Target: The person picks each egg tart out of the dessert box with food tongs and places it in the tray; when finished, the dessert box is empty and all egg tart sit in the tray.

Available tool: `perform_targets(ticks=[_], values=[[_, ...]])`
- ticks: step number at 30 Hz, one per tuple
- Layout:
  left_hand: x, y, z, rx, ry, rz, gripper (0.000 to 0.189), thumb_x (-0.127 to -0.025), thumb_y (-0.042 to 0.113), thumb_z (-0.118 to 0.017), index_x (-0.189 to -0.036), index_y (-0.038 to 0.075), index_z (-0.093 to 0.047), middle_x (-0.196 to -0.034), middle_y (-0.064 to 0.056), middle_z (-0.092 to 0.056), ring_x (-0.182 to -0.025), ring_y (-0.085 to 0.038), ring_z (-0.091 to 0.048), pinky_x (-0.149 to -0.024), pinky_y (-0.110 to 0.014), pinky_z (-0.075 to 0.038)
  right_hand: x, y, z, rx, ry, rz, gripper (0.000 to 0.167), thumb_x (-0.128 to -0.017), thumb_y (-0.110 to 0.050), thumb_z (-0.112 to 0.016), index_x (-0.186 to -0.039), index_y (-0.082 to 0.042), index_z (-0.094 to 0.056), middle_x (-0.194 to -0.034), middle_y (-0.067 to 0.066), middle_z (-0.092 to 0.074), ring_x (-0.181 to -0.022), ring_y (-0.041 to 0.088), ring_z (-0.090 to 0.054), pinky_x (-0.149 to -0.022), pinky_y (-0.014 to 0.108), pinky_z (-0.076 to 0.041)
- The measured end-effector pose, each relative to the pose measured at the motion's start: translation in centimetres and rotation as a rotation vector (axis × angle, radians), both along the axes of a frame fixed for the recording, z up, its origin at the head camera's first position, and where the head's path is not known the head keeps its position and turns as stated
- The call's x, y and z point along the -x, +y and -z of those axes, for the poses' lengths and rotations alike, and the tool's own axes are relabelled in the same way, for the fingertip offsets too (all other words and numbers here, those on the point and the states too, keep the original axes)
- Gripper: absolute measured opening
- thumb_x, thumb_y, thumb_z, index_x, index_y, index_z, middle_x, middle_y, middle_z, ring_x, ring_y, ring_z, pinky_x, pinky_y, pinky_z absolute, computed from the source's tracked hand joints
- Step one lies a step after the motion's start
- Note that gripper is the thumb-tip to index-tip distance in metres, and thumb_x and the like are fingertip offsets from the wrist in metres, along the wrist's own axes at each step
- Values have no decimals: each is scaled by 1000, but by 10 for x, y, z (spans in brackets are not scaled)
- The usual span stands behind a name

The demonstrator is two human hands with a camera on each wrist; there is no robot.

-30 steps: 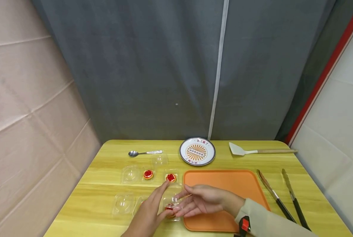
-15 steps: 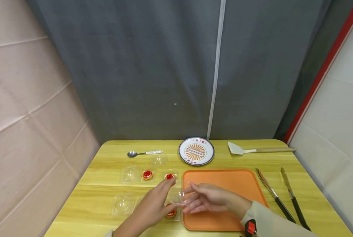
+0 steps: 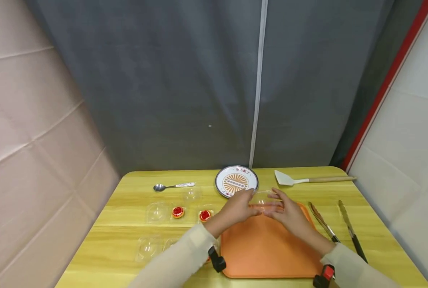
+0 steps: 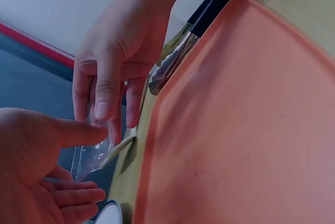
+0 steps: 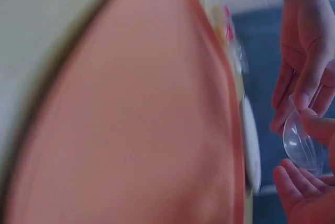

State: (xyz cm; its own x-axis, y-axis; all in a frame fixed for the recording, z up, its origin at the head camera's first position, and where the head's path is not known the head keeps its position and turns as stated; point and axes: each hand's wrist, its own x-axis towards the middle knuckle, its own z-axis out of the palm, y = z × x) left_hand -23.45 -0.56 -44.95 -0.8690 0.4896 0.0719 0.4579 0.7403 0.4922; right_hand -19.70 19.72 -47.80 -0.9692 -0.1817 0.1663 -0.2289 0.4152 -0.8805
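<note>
A small clear plastic dome lid (image 3: pixel 262 197) is held over the far edge of the orange tray (image 3: pixel 267 248). My left hand (image 3: pixel 238 208) pinches its left side and my right hand (image 3: pixel 291 214) pinches the other, thumbs and fingers at its rim. In the right wrist view the dome lid (image 5: pixel 302 143) stands on edge between the two hands, its bulge and flat rim showing. Two red-topped tarts, a left tart (image 3: pixel 178 212) and a right tart (image 3: pixel 205 216), sit in clear trays left of the orange tray. Another tart lies mostly hidden behind my left sleeve.
Clear domes (image 3: pixel 149 249) lie on the table's left part. A spoon (image 3: pixel 174 187) is at the back left. Behind the orange tray stands a patterned plate (image 3: pixel 236 181), with a white spatula (image 3: pixel 293 180) to its right. Black-handled tongs (image 3: pixel 354 234) lie to the right.
Both hands have lifted the clear dome lid away from the front tart and carried it right and away from me, over the far edge of the orange tray.
</note>
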Motion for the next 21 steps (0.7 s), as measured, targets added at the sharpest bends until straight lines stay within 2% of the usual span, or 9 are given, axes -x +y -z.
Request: perform_targets(ticks=[4,7,9,11,15,21], values=[[21,30,15,-38,-88,-56,73,-86,36,-85,-142,-2,-57,-128,-14,-70,-115,-24,-67,-95,-34,-58,15,22,7,-164,29,72,81,-91,-27,-81,-152,7,-40,-139,24,-61,-120,39,-66,-93,43,-61],[33,47,29,-58,-77,-111,70,-83,33,-88,-135,-4,-62,-123,-14,-72,-108,-22,-69,-90,-30,-59,26,32,10,-242,28,96,79,-91,-28,-81,-150,9,-43,-136,25,-63,-121,42,-64,-97,54,-57],[39,55,37,-76,-58,-148,64,-80,30,-91,-128,-3,-65,-115,-13,-74,-99,-19,-70,-83,-28,-59,32,35,13,-285,25,111,78,-90,-27,-81,-149,9,-45,-135,26,-64,-121,43,-64,-98,56,-56],[43,61,43,-101,-48,-175,58,-78,27,-92,-123,-2,-68,-111,-12,-75,-94,-17,-69,-79,-26,-58,37,36,16,-310,29,115,75,-91,-23,-81,-148,9,-46,-133,28,-64,-121,45,-63,-98,57,-55],[46,71,48,-155,-52,-216,46,-77,23,-93,-111,1,-70,-100,-9,-74,-82,-14,-66,-70,-26,-55,44,40,20,-335,26,123,71,-91,-18,-81,-147,10,-47,-133,32,-62,-121,49,-62,-98,59,-55],[49,80,54,-98,-35,-266,31,-76,19,-92,-92,4,-71,-89,-9,-74,-74,-15,-66,-62,-28,-54,49,43,27,-350,-31,135,70,-93,-17,-79,-148,11,-46,-137,32,-60,-124,49,-60,-101,60,-53]])
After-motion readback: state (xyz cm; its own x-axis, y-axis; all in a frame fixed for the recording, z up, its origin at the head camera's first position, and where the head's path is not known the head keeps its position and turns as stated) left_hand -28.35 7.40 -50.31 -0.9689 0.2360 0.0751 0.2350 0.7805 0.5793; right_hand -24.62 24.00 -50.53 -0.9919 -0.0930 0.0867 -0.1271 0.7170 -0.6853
